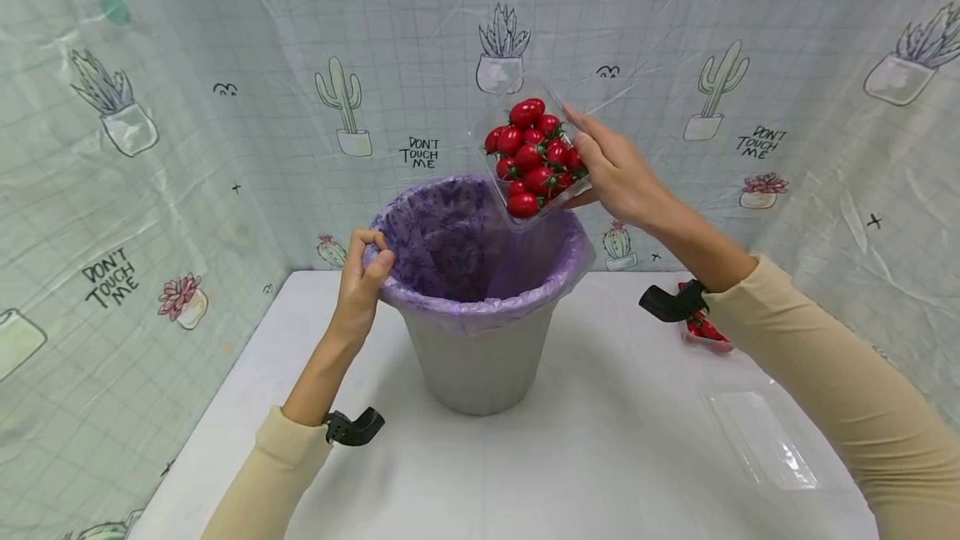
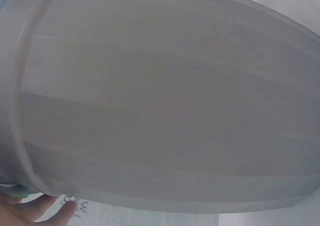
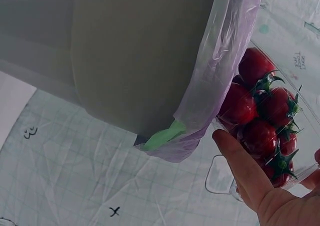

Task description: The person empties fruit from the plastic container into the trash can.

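A grey trash bin point(image 1: 480, 365) stands upright, a purple bag point(image 1: 480, 315) lining it and folded over its rim. My left hand point(image 1: 363, 277) grips the bin's rim on the left side, fingers curled over the bag's edge. Over the right back part of the opening, my right hand point(image 1: 618, 169) holds a clear plastic box point(image 1: 517, 219) tilted down toward the bin. Red cherry tomatoes point(image 1: 528, 157) with green stems fill it. In the right wrist view the fingers point(image 3: 240, 161) lie along the box beside the bag. The left wrist view mostly shows the bin's side.
On the white table point(image 1: 585, 457), another clear container of red fruit point(image 1: 705, 336) sits at the right, partly hidden by my right wrist. A clear plastic lid point(image 1: 761, 440) lies nearer to me. A patterned curtain point(image 1: 420, 48) surrounds the table at the back and sides.
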Motion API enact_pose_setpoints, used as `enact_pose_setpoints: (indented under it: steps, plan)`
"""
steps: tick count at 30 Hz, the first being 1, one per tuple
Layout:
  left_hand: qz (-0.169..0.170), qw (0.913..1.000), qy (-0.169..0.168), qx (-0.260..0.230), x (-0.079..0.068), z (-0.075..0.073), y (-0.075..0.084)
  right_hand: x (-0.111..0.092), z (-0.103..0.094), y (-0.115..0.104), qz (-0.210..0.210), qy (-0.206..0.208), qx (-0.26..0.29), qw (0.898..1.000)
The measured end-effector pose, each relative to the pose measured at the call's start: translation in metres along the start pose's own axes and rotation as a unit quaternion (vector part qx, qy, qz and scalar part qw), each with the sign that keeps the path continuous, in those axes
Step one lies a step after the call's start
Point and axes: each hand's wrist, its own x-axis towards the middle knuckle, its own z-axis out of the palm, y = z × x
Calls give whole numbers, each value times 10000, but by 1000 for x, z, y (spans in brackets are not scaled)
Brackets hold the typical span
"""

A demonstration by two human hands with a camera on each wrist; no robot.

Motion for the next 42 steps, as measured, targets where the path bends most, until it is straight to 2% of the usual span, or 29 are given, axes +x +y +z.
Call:
enact_pose_setpoints:
  steps: [13, 22, 37, 42]
  plan:
    - [-3, 10000, 5, -20, -1, 0, -2, 0, 4, 1, -55, -35, -84, 9999]
    - [79, 10000, 12, -8, 4, 0, -2, 1, 4, 1, -150, -31, -187, 9997]
    - [110, 9999, 14, -46, 6, 1, -5, 0, 2, -1, -249, 184, -643, 9974]
    - [87, 10000, 29, -6, 4, -1, -5, 0, 4, 1, -238, 240, -1032, 9941]
